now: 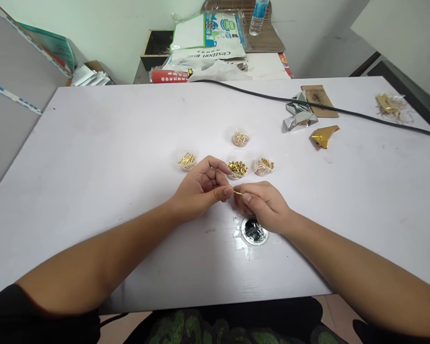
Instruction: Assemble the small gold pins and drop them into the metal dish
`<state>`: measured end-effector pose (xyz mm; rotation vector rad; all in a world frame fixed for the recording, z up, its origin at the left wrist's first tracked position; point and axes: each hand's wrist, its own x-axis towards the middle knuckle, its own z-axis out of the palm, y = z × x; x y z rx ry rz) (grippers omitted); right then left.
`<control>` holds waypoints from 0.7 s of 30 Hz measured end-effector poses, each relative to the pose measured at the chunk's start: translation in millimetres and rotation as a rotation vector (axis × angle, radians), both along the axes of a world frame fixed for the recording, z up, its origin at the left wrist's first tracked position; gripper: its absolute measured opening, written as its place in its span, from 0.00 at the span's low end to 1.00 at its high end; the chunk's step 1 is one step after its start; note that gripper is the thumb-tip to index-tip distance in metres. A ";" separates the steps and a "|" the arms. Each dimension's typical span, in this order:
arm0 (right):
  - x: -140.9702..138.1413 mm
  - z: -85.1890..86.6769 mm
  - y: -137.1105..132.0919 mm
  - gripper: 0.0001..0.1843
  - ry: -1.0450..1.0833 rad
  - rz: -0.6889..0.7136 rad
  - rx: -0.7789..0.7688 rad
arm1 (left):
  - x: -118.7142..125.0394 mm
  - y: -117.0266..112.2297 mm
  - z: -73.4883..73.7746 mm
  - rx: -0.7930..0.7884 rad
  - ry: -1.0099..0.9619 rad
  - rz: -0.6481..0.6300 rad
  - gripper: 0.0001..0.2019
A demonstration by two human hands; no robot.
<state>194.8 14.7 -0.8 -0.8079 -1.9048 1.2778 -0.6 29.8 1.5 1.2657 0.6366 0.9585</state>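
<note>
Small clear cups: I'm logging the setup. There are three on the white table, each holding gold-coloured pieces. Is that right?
Not quite: the count is off. The head view shows four small clear cups, not three, on the white table, each holding gold-coloured pieces.

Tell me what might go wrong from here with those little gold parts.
The thin gold piece pinched in the right hand is small and could slip and roll off.
The left hand is right beside a small open tub of gold parts; a bump might spill them.
A dropped piece might land on the taped round fitting near the right hand and be harder to pick up there.
</note>
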 end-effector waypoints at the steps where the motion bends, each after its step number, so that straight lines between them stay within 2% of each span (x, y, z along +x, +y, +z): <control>1: 0.0 0.0 0.1 0.18 0.002 0.002 0.001 | 0.0 0.0 -0.1 0.001 -0.003 -0.001 0.15; 14: 0.5 0.3 -0.3 0.18 -0.011 0.000 -0.008 | 0.3 0.1 0.7 0.000 0.010 -0.004 0.15; 21: -0.9 3.4 0.4 0.18 -0.101 -0.004 0.055 | 2.5 -4.2 -5.1 0.163 0.006 0.021 0.17</control>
